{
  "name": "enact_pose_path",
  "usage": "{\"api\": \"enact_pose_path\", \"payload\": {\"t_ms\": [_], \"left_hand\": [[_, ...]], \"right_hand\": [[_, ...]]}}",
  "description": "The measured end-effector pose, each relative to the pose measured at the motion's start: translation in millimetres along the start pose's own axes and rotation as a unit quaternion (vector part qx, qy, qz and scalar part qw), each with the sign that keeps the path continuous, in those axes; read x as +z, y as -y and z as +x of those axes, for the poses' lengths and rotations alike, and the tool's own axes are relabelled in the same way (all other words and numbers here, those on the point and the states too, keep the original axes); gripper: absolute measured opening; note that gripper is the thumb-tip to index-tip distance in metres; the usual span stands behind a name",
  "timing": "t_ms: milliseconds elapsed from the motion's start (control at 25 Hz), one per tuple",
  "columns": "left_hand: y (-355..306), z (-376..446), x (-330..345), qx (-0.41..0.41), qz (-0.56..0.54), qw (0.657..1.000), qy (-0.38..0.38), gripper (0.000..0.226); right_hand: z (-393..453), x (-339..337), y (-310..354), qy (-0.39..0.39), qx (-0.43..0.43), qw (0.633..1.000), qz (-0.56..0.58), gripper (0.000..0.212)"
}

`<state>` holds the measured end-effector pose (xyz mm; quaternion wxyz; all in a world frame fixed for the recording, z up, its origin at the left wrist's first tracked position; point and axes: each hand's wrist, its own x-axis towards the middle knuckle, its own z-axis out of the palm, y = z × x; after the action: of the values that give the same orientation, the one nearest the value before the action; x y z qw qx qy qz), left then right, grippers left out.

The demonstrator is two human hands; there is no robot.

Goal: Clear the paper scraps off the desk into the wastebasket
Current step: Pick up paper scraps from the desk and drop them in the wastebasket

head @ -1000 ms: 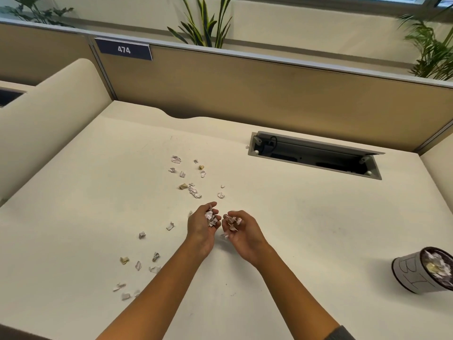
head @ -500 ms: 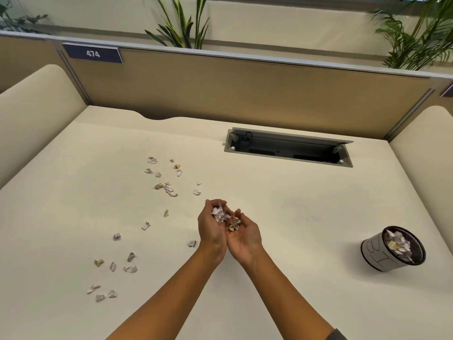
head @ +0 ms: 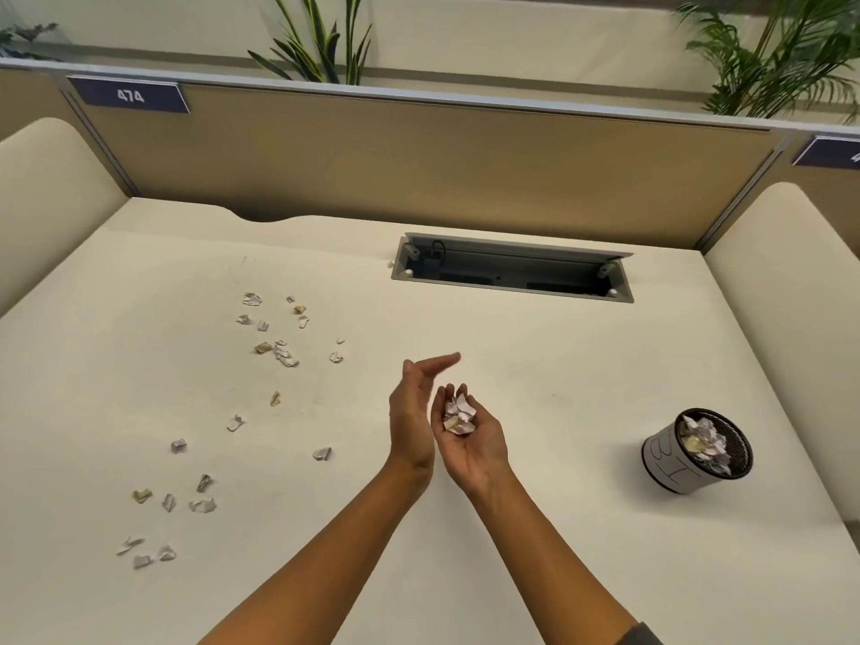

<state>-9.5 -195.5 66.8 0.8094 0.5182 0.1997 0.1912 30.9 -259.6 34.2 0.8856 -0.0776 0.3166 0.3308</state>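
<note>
held scraps: a small heap of white and tan paper scraps [head: 459, 414] is cupped in the right hand [head: 470, 437], just below frame centre, above the counter [head: 535, 374].
right hand: palm up, fingers curled up round the heap, wrist toward the lower right.
left hand: left hand [head: 415, 412] is held edge-on just left of the right hand, touching or nearly touching it at the heel; fingers are straight and point up-right; nothing is held.
loose scraps, upper group: a scatter [head: 279, 332] lies on the counter left of centre, well apart from the hands.
loose scraps, lower group: a further scatter [head: 177, 500] is spread toward the lower left; single pieces lie between the groups, one [head: 322, 453] near the left forearm.
wastebasket: a small black mesh wastebasket [head: 696, 451] with a white hand-lettered label is seen at the right of the frame, on the counter, tilted in this wide-angle view; crumpled paper is already inside.
cable tray: an open grey cable tray [head: 512, 267] is recessed in the counter above centre.
partition: a tan partition [head: 419, 155] runs behind the counter, with a "474" plate [head: 130, 95] at upper left.
</note>
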Motion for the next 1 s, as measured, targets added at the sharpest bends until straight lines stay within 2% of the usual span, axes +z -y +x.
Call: {"api": "enact_pose_path", "payload": {"t_ms": [80,200,240,320,400,480,560,640,680,800,840,880,1000], "left_hand": [[7,8,-4,-0.005,0.102,0.995,-0.015,0.042],[29,16,-11,-0.082,0.252,0.964,0.002,0.029],[39,16,-14,-0.115,0.303,0.946,0.023,0.034],[57,14,-22,-0.160,0.392,0.903,0.075,0.059],[72,13,-29,-0.140,0.479,0.856,0.131,0.081],[82,13,-34,-0.096,0.547,0.816,0.162,0.093],[87,14,-38,-0.075,0.568,0.802,0.169,0.098],[88,13,-40,-0.069,0.569,0.802,0.169,0.099],[89,12,-41,-0.066,0.570,0.802,0.167,0.099],[91,11,-41,-0.054,0.573,0.803,0.151,0.100],[91,11,-41,-0.052,0.574,0.804,0.148,0.099],[91,10,-40,-0.051,0.574,0.804,0.146,0.099],[91,10,-40,-0.049,0.575,0.804,0.146,0.098]], "right_hand": [[-6,-4,21,-0.010,-0.023,1.000,0.017,0.019],[-26,-4,55,-0.016,-0.067,0.998,-0.012,0.020],[-33,-5,65,-0.012,-0.077,0.997,-0.019,0.021],[-49,-2,93,-0.005,-0.109,0.993,-0.036,0.022],[-66,2,127,0.005,-0.152,0.988,-0.036,0.023],[-84,7,164,0.012,-0.214,0.976,-0.042,0.023],[-102,7,201,0.016,-0.291,0.954,-0.074,0.025],[-115,1,232,-0.002,-0.385,0.907,-0.172,0.027],[-121,-3,243,-0.035,-0.434,0.865,-0.251,0.027],[-125,-19,260,-0.146,-0.516,0.701,-0.471,0.027],[-124,-23,261,-0.166,-0.517,0.673,-0.503,0.027],[-122,-27,262,-0.178,-0.511,0.660,-0.522,0.028],[-119,-35,260,-0.177,-0.478,0.643,-0.572,0.032]]}}
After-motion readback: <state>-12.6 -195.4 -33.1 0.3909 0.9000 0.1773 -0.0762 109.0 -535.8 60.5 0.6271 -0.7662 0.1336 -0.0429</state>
